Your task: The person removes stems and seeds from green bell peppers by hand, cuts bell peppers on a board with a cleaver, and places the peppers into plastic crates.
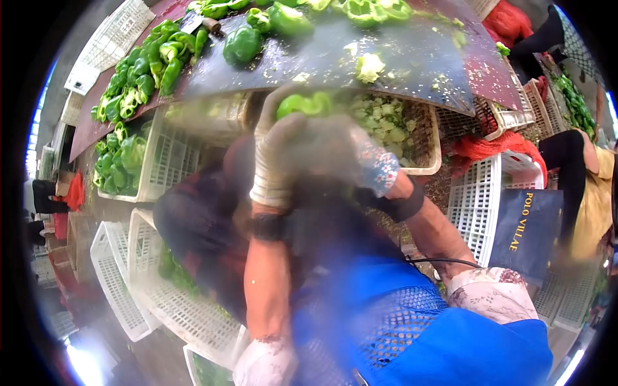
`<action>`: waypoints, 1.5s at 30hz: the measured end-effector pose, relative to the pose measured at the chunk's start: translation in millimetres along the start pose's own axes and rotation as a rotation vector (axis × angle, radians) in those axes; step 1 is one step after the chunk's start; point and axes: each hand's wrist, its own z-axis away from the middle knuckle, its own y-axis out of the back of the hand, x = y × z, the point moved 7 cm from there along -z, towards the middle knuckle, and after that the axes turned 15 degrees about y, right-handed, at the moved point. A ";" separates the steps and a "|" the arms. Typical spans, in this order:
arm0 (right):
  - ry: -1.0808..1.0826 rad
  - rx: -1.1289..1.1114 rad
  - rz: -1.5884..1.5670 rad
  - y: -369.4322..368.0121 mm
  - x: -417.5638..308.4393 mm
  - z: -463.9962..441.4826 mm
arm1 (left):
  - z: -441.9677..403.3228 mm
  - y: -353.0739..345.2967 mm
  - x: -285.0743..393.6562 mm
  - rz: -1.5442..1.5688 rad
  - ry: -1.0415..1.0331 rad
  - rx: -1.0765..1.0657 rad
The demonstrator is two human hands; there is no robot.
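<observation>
A bright green pepper (304,105) is held at the table's front edge. My left hand (273,151), in a pale glove, is wrapped round its left side. Close to its right side is my right hand (360,154), in a glove with a floral cuff; a blur over the middle of the view hides its fingers. Below the table edge, just right of my hands, a crate (432,145) holds pale green pepper cores. On the dark tabletop (412,58) lie a whole pepper (243,45) and a pale core (369,67).
Many green peppers (168,55) are heaped at the table's left, near a knife (211,26). White crates (170,161) stand at the left, one with peppers. A white crate (475,206) with red netting (505,147) stands right, near a person in yellow (593,206).
</observation>
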 end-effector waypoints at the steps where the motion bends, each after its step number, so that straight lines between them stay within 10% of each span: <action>1: 0.036 0.010 0.012 -3.7 4.7 5.1 | -1.9 -1.0 -1.3 0.072 0.049 -0.005; 3: 0.165 -0.012 0.278 -6.7 7.5 9.2 | -13.2 -0.2 -5.9 -0.040 -0.007 0.005; 8: -0.364 0.268 -0.393 12.7 14.0 24.9 | -14.6 -5.5 -15.2 0.332 0.125 -0.095; 13: -0.203 0.354 0.156 77.0 23.0 48.0 | -12.7 -0.5 -4.8 0.431 0.067 -0.071; 18: 0.076 0.484 0.594 106.3 6.0 52.1 | -0.3 -12.6 29.1 0.242 -0.177 0.351; 21: -0.070 0.781 0.561 85.7 43.7 54.5 | -20.0 -62.8 -16.7 -0.438 0.076 0.285; 26: 0.057 0.420 1.047 115.5 48.7 19.5 | -18.2 -31.0 14.3 -0.096 -0.133 0.192; 28: 0.328 -0.037 1.798 110.2 97.5 11.5 | 8.0 -8.9 58.2 -0.107 -0.174 0.318; 34: 0.222 -0.556 1.199 74.0 183.7 15.1 | 142.3 90.2 184.4 -0.935 -0.302 0.899; 39: 0.052 -0.377 0.823 59.0 75.4 -55.2 | 239.7 212.8 197.1 -1.642 -0.038 1.210; 45: 0.311 -0.409 0.589 47.3 152.8 -57.2 | 202.0 182.2 201.0 -1.337 0.063 1.158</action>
